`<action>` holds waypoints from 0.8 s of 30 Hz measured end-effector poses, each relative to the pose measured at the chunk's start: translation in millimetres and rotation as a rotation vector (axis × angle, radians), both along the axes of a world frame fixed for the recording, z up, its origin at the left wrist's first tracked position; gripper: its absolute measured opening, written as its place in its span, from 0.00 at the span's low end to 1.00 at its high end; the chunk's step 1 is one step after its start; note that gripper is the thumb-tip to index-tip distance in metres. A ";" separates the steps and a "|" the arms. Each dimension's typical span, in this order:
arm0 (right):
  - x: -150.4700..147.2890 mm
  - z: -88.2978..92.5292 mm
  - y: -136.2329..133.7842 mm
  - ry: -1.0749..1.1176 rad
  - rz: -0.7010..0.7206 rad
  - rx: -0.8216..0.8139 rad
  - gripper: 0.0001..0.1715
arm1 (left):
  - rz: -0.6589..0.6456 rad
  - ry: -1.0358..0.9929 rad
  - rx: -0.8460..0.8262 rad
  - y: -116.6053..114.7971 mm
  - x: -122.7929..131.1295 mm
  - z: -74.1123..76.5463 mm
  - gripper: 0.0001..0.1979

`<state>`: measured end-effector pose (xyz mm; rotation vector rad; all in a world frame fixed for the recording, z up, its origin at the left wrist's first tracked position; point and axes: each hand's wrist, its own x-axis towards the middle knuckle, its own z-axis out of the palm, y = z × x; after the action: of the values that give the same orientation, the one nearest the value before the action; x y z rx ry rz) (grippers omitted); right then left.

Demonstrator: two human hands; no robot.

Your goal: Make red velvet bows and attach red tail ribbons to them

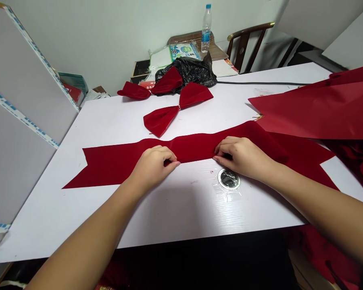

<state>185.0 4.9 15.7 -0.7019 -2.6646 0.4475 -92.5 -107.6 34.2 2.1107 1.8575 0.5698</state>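
Two bows of red velvet appear complete toward the far side of the white bench [78,217]: the farther bow [166,82] lies against a black plastic bag [187,72], and the nearer bow [160,119] lies just in front of it, each cinched at the waist by a thin metal band. A third piece, a long velvet strip [109,165] with a notched left end, lies flat across the near half of the bench, its middle pressed into shallow folds, with no band on it yet. The left hand [154,167] and right hand [242,157] sit on that middle, close together, with forearms reaching in from the near side and angled toward each other. Each grip is narrow, curled fingers and thumb pinching the velvet at its near edge; the thumbs are partly hidden. A metal ring under clear tape [229,179] lies just near the right hand. Red sheets [317,108] overhang the bench at right.
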 end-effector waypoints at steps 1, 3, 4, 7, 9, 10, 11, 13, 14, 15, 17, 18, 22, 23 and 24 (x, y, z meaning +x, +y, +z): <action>-0.2 0.6 0.1 0.005 -0.001 -0.009 0.10 | 0.006 -0.001 0.001 -0.2 0.8 0.7 0.09; -0.7 1.8 0.1 0.010 -0.008 -0.026 0.11 | 0.009 -0.002 -0.007 -0.7 2.1 2.3 0.09; -0.9 2.4 0.0 0.009 -0.014 -0.033 0.12 | 0.011 -0.006 -0.020 -1.1 2.7 3.2 0.09; -1.6 4.4 -0.5 -0.012 -0.044 -0.065 0.15 | 0.030 -0.059 -0.084 -2.1 3.3 5.1 0.09; -1.9 5.5 -0.5 -0.030 -0.064 -0.101 0.18 | 0.061 -0.108 -0.112 -2.8 3.0 5.6 0.08; -2.0 5.8 -0.4 -0.037 -0.073 -0.120 0.19 | 0.076 -0.128 -0.120 -3.0 2.8 5.6 0.09; -2.1 5.9 -0.2 -0.041 -0.081 -0.138 0.19 | 0.092 -0.145 -0.128 -3.2 2.7 5.7 0.09; -2.1 5.8 0.2 -0.042 -0.099 -0.167 0.17 | 0.126 -0.178 -0.153 -3.3 2.8 5.7 0.10; -2.0 5.8 0.4 -0.044 -0.107 -0.175 0.17 | 0.146 -0.196 -0.170 -3.2 3.2 5.8 0.10; -1.9 5.8 0.5 -0.048 -0.113 -0.178 0.16 | 0.166 -0.211 -0.189 -2.9 3.7 5.9 0.11; -1.7 6.3 0.1 -0.069 -0.118 -0.165 0.16 | 0.202 -0.209 -0.221 -2.1 4.8 6.2 0.12; -1.7 6.8 -0.3 -0.081 -0.119 -0.154 0.16 | 0.213 -0.194 -0.227 -1.7 5.3 6.3 0.11; -2.5 8.5 -3.8 -0.069 -0.124 -0.155 0.06 | 0.175 -0.156 -0.213 -0.3 6.1 6.9 0.08; -3.1 8.7 -4.9 -0.069 -0.123 -0.158 0.05 | 0.150 -0.145 -0.213 -0.3 6.1 7.2 0.09; -3.7 8.6 -5.9 -0.079 -0.123 -0.155 0.05 | 0.126 -0.128 -0.213 -0.3 6.1 7.4 0.08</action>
<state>181.3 -1.0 24.4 -0.9417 -2.6607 0.6084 -86.5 -107.9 41.6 1.7912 1.8966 0.4969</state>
